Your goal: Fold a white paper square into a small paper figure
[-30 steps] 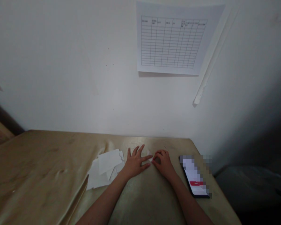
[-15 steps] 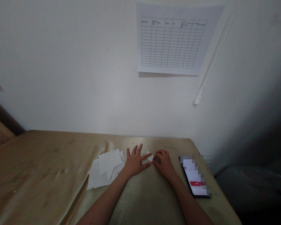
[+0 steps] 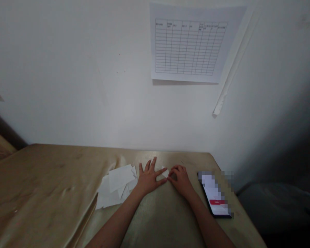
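A small white piece of paper lies on the table between my two hands. My left hand is spread flat on the tabletop, its index finger and thumb tip reaching to the left side of that paper. At the paper's right edge, my right hand has thumb and index finger brought together in a pinch on the corner. Just left of my left hand, several white paper sheets lie in a loose, overlapping pile, partly behind my left forearm.
A phone with a lit, partly blurred screen lies right of my right forearm. The table has a wrinkled gold-brown cover and meets a white wall. A printed grid sheet hangs on the wall beside a thin white strip.
My left hand's fingers have shifted very slightly to the left and up. My right hand, the small paper and the pile stay where they were.
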`<state>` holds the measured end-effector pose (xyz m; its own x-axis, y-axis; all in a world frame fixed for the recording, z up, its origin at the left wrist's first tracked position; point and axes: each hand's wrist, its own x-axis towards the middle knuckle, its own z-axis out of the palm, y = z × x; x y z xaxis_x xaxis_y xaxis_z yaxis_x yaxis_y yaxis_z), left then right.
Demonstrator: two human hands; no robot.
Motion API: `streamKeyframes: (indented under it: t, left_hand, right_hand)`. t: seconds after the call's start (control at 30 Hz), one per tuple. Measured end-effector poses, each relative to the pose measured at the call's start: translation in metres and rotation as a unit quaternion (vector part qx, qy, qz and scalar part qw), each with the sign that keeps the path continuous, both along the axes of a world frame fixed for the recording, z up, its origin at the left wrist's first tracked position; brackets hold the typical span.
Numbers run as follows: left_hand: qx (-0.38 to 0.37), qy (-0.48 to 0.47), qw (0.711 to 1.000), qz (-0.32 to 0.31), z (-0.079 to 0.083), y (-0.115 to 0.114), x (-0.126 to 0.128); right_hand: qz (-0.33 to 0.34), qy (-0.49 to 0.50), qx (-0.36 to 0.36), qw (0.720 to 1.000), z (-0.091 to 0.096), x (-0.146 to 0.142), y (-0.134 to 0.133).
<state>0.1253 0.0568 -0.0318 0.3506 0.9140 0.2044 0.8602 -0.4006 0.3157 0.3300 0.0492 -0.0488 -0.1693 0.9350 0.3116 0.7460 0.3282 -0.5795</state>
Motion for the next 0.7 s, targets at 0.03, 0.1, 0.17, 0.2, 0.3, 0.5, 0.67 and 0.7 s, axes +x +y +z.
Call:
streamKeyframes:
  t: [0.03, 0.1, 0.17, 0.2, 0.3, 0.5, 0.67, 0.7]
  left_hand:
    - [0.004, 0.006, 1.000, 0.001, -0.001, 0.000, 0.000]
    - [0.013, 0.019, 1.000, 0.002, -0.002, 0.000, 0.000]
    - [0.021, 0.029, 0.999, 0.000, -0.002, 0.000, 0.000]
    - [0.025, 0.029, 0.999, -0.002, -0.002, -0.001, -0.001]
    - [0.040, 0.012, 0.999, -0.011, -0.001, 0.000, -0.002]
    - [0.043, -0.065, 0.997, -0.006, -0.002, 0.010, -0.008]
    - [0.021, -0.101, 0.995, 0.006, -0.001, 0.017, -0.014]
    - [0.018, -0.101, 0.995, 0.009, -0.001, 0.017, -0.014]
  right_hand:
    - [0.000, 0.000, -0.002, 1.000, 0.000, 0.000, 0.000]
    - [0.002, 0.000, -0.006, 1.000, 0.000, 0.000, 0.000]
    - [0.001, 0.007, -0.009, 1.000, -0.001, 0.000, 0.001]
    - [0.000, 0.012, -0.010, 1.000, -0.001, 0.001, 0.001]
    - [0.000, 0.024, -0.016, 1.000, -0.003, 0.002, 0.002]
    - [0.018, 0.032, -0.025, 0.999, -0.005, 0.006, 0.004]
    - [0.025, 0.039, -0.016, 0.999, -0.006, 0.007, 0.004]
    - [0.029, 0.042, -0.010, 0.999, -0.005, 0.006, 0.004]
